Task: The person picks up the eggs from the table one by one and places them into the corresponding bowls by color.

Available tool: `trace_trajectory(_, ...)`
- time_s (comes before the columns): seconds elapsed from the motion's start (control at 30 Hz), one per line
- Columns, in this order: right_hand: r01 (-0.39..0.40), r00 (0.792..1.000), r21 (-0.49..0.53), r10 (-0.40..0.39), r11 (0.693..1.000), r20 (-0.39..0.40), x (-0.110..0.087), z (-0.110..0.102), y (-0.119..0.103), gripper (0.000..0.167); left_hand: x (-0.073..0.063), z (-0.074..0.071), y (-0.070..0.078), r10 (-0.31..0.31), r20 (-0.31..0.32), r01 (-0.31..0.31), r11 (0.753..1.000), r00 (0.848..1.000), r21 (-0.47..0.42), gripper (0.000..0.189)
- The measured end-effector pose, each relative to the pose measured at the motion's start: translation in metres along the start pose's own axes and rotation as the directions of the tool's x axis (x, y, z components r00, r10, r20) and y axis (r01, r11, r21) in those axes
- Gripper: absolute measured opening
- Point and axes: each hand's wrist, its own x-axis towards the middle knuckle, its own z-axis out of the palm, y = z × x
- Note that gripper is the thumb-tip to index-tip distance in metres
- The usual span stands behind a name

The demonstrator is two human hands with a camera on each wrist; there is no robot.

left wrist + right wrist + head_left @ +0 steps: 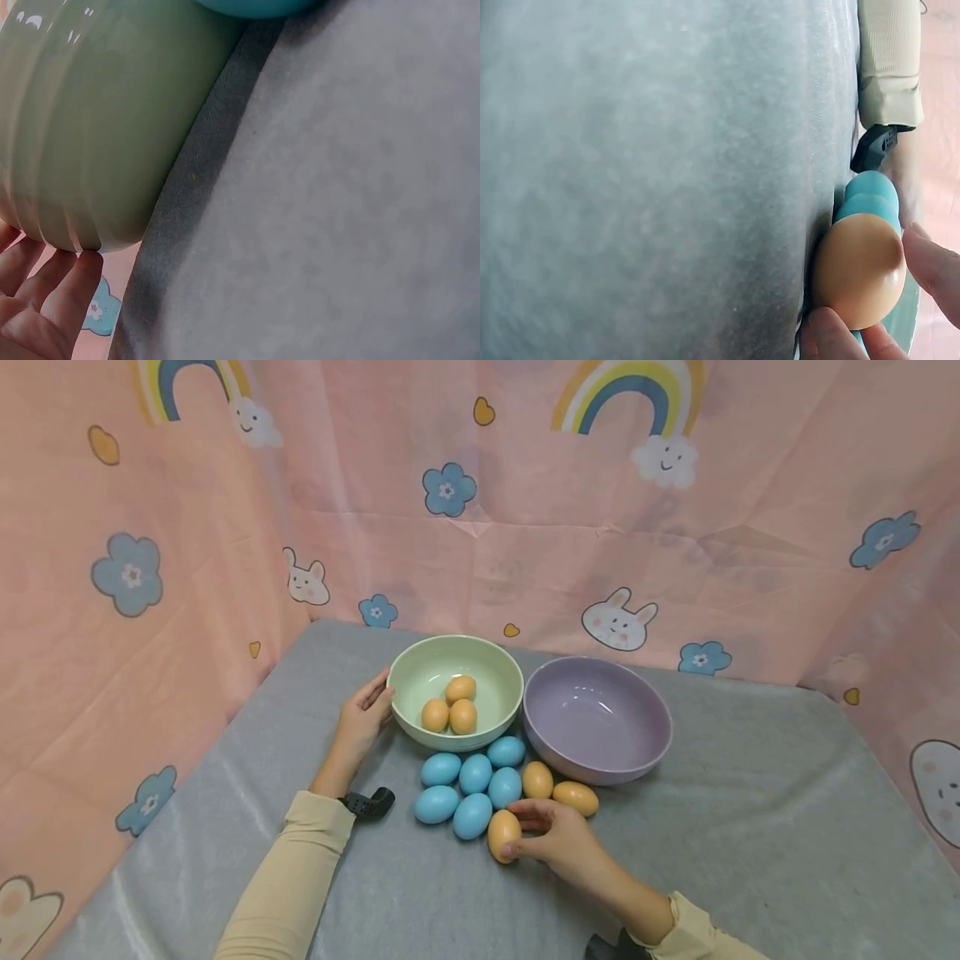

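Observation:
My right hand [566, 843] pinches an orange egg [505, 837] between thumb and fingers at the front of the group. In the right wrist view, fingertips and thumb touch this egg [859, 270] low over the grey cloth. My left hand [362, 722] rests against the left side of a light green bowl [412, 727]; in the left wrist view its straight fingers [75, 289] touch the bowl's outer wall [97, 142]. Three orange eggs [461, 689] lie inside this bowl. Several blue eggs [472, 817] sit before it, with two more orange eggs [575, 798] on their right.
A purple bowl [600, 764] with nothing in it stands right of the green one. Grey cloth [765, 818] covers the table. Pink patterned fabric [517, 568] hangs behind and along both sides.

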Motion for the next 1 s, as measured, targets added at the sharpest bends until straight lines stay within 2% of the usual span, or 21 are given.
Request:
trace_trajectory(0.33, 0.019, 0.999, -0.012, -0.019, 1.0, -0.032, 0.001, 0.003, 0.0, 0.052, 0.001, 0.0, 0.001, 0.0, 0.006, 0.0, 1.0, 1.0, -0.001, 0.05)
trace_trajectory(0.63, -0.005, 0.999, -0.007, 0.005, 1.0, -0.048, 0.0, -0.002, -0.002, 0.051, 0.0, 0.003, 0.004, -0.004, 0.009, 0.004, 1.0, 1.0, 0.003, 0.05)
trace_trajectory(0.83, 0.032, 0.996, -0.038, -0.035, 0.999, -0.084, 0.003, -0.012, -0.017, 0.051, 0.0, 0.001, 0.002, -0.003, 0.01, 0.003, 1.0, 1.0, -0.005, 0.05)
trace_trajectory(1.0, 0.049, 0.995, -0.015, -0.05, 0.999, -0.091, 0.011, -0.021, -0.034, 0.053, -0.001, 0.0, 0.001, -0.01, 0.011, 0.01, 1.0, 1.0, -0.005, 0.05)
